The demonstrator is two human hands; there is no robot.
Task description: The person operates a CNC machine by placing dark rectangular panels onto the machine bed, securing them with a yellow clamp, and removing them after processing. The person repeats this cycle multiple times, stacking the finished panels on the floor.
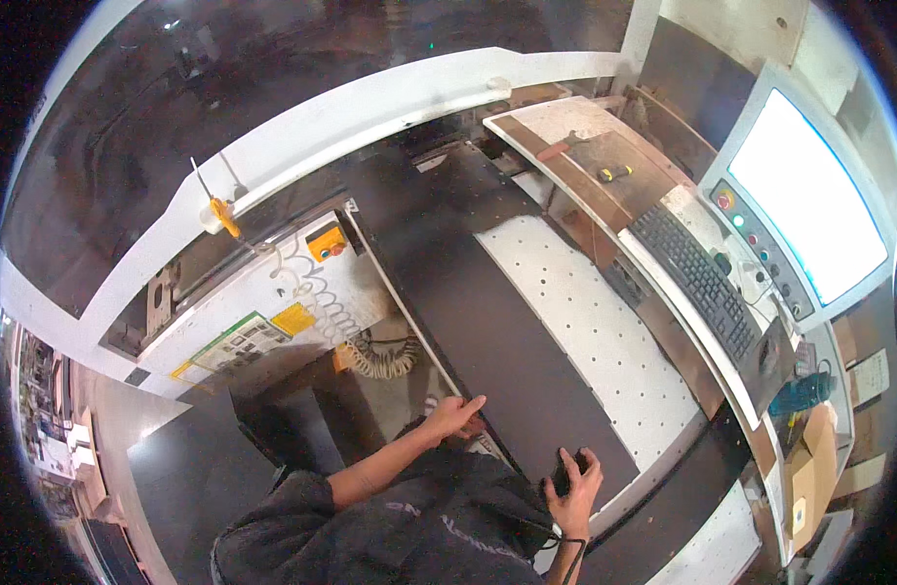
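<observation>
A long dark brown panel stretches away from me across the white perforated bed of a machine. My left hand grips the panel's left edge, thumb on top and fingers curled beneath, where they are partly hidden. Close to the panel's near end, my right hand is curved with its fingertips toward the surface. A very dark patch shows between its thumb and fingers; whether that is a small black object or shadow, I cannot tell.
To the right, a ledge carries a keyboard, a yellow-black tape measure and a monitor. A yellow air gun hangs at left above a coiled hose. Dark panels lie at lower left.
</observation>
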